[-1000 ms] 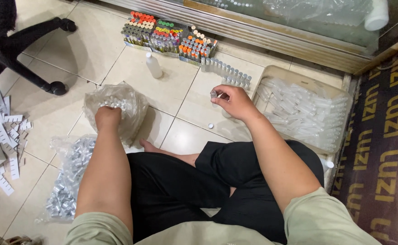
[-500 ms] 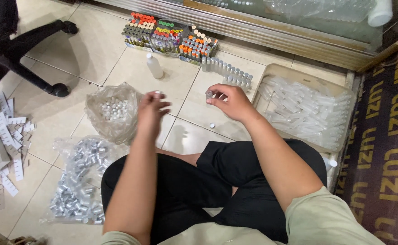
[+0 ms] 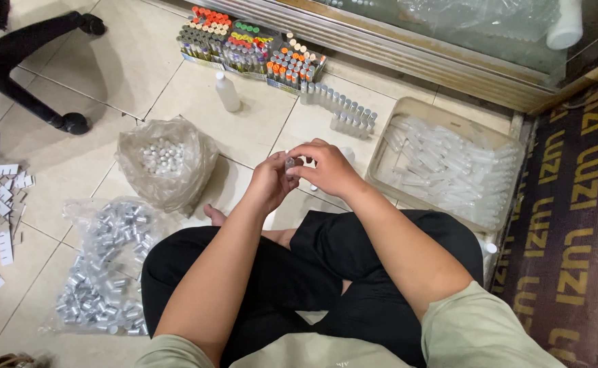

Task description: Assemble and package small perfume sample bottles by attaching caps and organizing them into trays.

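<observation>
Sitting cross-legged on the pale tiled floor [image 3: 128,75], the person works at the centre of the frame. The shallow beige tray of clear plastic tubes [image 3: 408,112] lies at the right. The flat clear bag of silver metal caps [image 3: 104,262] lies at the lower left, and the crumpled clear bag of small white stoppers [image 3: 164,160] sits just above it. Rows of finished capped vials [image 3: 350,112] stand in the upper middle.

The left hand [image 3: 269,182] and right hand [image 3: 329,169] meet, fingers closed together on one small clear vial [image 3: 289,163] pinched between them. For a clean fit the vial is best held upright and steady in one hand while the other presses the cap square, not tilted. Which piece each hand holds is too small to tell.
</observation>
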